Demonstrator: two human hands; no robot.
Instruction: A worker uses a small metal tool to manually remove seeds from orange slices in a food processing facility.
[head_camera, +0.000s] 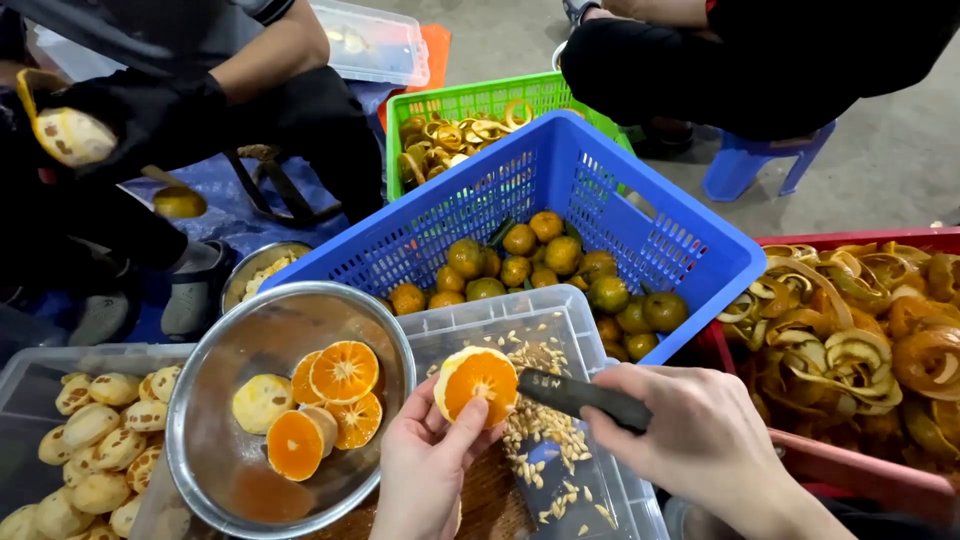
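My left hand (425, 465) holds a peeled orange half (477, 382), cut face up, over a clear plastic tub (575, 310) that has several seeds in it. My right hand (700, 435) grips a dark-handled tool (583, 397) whose tip rests against the right side of the orange half. To the left of my hands a steel bowl (215, 390) holds several cut orange halves (343, 371).
A blue basket (690, 255) of whole green-orange citrus stands behind the tub. A green basket (470, 100) and a red crate (800, 455) hold peels. A clear tub (25, 365) at left holds peeled fruit. Two other people sit opposite; one gloved hand (150, 115) holds a peeled fruit.
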